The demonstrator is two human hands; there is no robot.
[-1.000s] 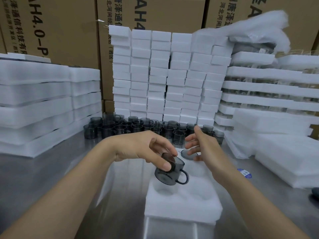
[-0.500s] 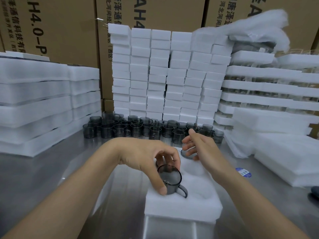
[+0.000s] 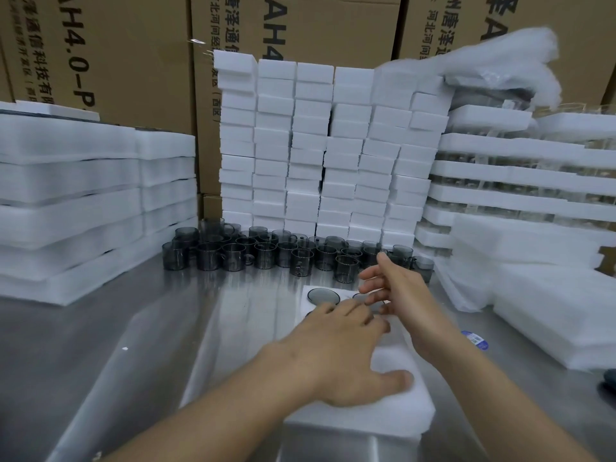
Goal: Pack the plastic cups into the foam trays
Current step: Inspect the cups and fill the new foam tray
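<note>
My left hand [image 3: 340, 355] lies flat on the foam tray [image 3: 383, 418] in front of me, fingers straight and slightly spread, thumb splayed out toward the tray's near right side. It presses on the white foam and grips nothing. My right hand [image 3: 400, 295] is over the tray's far right part, fingers loosely extended and fanned, also holding nothing. Whether its fingertips touch what lies beneath them I cannot tell. One smoky grey plastic cup [image 3: 323, 296] sits sunk in a pocket at the tray's far left corner, with only its round face showing, just beyond my left fingertips. A second dark round [image 3: 355, 296] beside it is mostly hidden by my right fingers. The tray rests on the steel counter [image 3: 133, 345]. Farther back on the counter the loose cups [image 3: 283, 255] stand upright in a crowded cluster, handles pointing every way, just in front of a wall of stacked white foam blocks [image 3: 316, 145]. To the left lie piles of foam sheets [image 3: 66, 195], and to the right are stacked trays [image 3: 516, 171] with clear pieces showing between the layers. Cardboard boxes [image 3: 100, 61] rise behind everything, and a small blue label [image 3: 475, 340] lies on the counter just right of my right wrist.
</note>
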